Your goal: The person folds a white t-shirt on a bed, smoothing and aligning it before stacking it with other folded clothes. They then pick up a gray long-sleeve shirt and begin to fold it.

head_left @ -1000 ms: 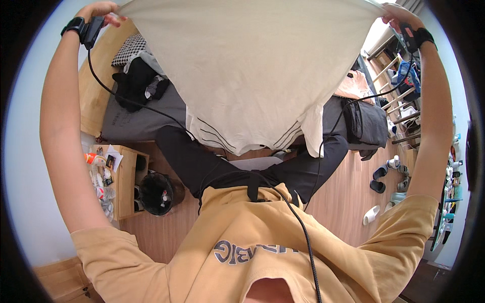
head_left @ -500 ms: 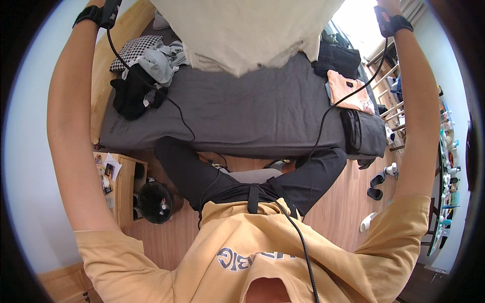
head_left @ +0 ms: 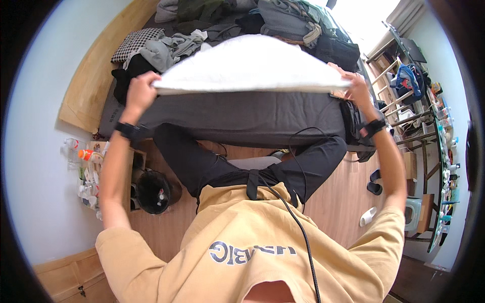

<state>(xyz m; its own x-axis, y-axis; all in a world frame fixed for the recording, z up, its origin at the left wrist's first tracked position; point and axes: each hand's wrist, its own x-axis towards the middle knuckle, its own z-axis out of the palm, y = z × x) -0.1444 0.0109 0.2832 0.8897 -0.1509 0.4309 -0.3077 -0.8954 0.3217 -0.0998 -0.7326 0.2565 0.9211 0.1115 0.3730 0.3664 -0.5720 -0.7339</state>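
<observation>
A white cloth garment [head_left: 252, 65], its exact kind not showing, is stretched between my hands above the bed [head_left: 227, 116]. My left hand [head_left: 141, 92] grips one end, close to a black garment and a crumpled grey one [head_left: 160, 54]. At the other end my right hand [head_left: 358, 92] is closed on the cloth, over a stack of folded dark clothes [head_left: 349, 113]. The near edge runs straight and taut from hand to hand, while the far part billows up, slightly blurred. Most of a folded peach shirt [head_left: 337, 94] is hidden beneath the right end.
Piled clothes [head_left: 288, 25] cover the bed's far side, with a checkered pillow [head_left: 135, 43] at the left by the wooden headboard [head_left: 91, 91]. A black bin [head_left: 153, 194] stands on the floor near a cluttered bedside cabinet. At right are slippers [head_left: 374, 188] and a ladder-like rack [head_left: 386, 83].
Both hands have come down from beyond the top edge, bringing the white garment lower. It hung as a drape before; now its near edge is pulled straight and its far part billows.
</observation>
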